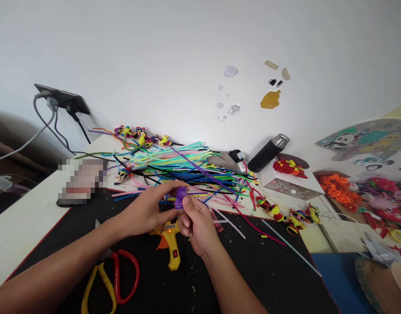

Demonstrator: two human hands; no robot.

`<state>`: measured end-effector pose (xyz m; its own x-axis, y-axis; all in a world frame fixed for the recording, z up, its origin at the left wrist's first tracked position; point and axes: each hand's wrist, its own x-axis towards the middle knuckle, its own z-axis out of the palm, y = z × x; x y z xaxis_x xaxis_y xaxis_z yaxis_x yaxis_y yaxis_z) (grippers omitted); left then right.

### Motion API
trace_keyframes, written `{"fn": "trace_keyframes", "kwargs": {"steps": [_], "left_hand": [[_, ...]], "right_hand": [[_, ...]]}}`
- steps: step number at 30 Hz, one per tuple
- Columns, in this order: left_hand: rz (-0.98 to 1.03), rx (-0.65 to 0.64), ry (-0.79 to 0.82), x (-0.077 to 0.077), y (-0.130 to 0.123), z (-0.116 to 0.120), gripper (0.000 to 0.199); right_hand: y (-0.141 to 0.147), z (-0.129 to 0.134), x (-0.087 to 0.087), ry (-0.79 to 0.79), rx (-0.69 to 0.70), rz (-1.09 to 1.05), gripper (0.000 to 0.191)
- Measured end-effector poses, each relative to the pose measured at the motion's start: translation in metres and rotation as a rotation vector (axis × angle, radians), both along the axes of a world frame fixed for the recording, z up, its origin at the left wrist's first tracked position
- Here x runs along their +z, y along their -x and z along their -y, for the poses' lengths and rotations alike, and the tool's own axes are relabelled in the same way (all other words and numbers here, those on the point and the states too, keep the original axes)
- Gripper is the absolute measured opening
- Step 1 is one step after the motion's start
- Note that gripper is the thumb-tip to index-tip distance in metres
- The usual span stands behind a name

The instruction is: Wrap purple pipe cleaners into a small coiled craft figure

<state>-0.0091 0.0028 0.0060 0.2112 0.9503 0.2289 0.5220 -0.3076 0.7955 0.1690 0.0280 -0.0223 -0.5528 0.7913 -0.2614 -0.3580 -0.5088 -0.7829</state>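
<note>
Both hands meet over the black mat [246, 270], holding one small purple piece [180, 197] that looks like wound or folded pipe cleaner. My left hand [154, 205] pinches it from the left, thumb below and fingers above. From the right, my right hand [198, 222] presses its thumb to the piece, its other fingers curled. Just under the hands lies a yellow hot glue gun [173, 248] with an orange trigger and a small lit light; its front is hidden. Scissors [126, 279] with one red and one yellow handle rest below my left forearm.
A large pile of coloured pipe cleaners [174, 161] spreads behind the hands. Small pipe-cleaner figures [296, 220] sit right and at the back. A phone [84, 181] lies left, and a black thermos [267, 153] stands by the wall. Cables run from a wall socket [63, 98].
</note>
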Motion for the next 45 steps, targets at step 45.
{"fn": "trace_keyframes", "kwargs": {"steps": [45], "left_hand": [[-0.073,0.029,-0.062,0.000,0.001,0.001,0.053]], "right_hand": [[0.000,-0.001,0.001,0.023,0.009,-0.030,0.051]]}}
